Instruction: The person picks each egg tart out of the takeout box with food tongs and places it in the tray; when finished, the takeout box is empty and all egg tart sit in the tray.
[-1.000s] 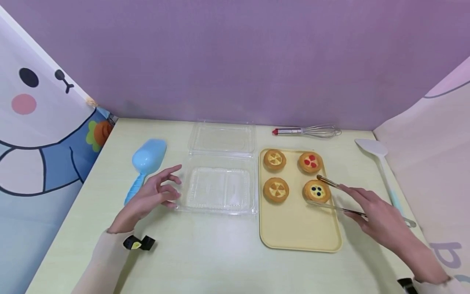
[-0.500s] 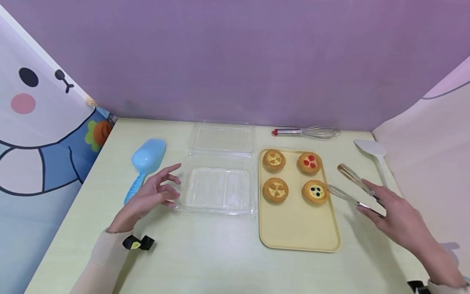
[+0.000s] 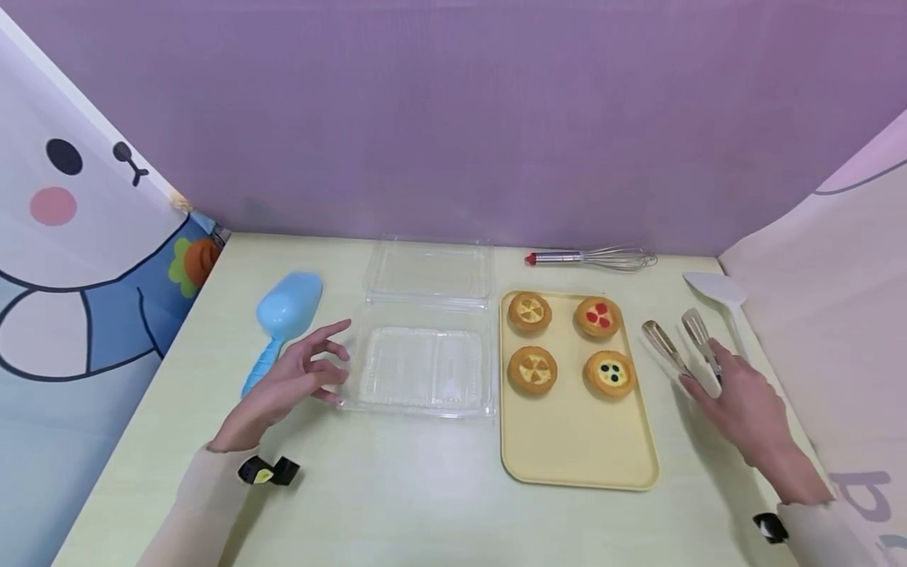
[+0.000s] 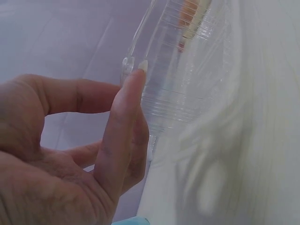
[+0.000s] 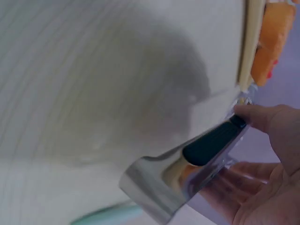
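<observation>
My left hand (image 3: 290,374) is at the left side of a clear plastic clamshell container (image 3: 404,366), its fingers loosely bent and fingertips right at the rim. The container's lid (image 3: 432,268) lies folded back. With my right hand (image 3: 747,409) I hold metal tongs (image 5: 150,187) to the right of the beige tray (image 3: 574,441), their ends spread with nothing between them. On the tray sit two tarts with yellow wedges, a rear tart (image 3: 530,312) and a front tart (image 3: 533,370). Beside them are a red-topped tart (image 3: 597,316) and a tart with dark dots (image 3: 610,374).
A blue scoop (image 3: 289,305) lies beyond my left hand. Behind the tray is a whisk (image 3: 595,258) with a red-tipped handle. A pale spatula (image 3: 719,289) lies along the right side, partly behind my right hand. A purple backdrop (image 3: 453,118) rises at the table's back edge.
My right hand has drawn the tongs away from the dark-dotted tart, to the right of the tray. The tongs' ends now point more toward the back. The left hand and tarts have stayed put.
</observation>
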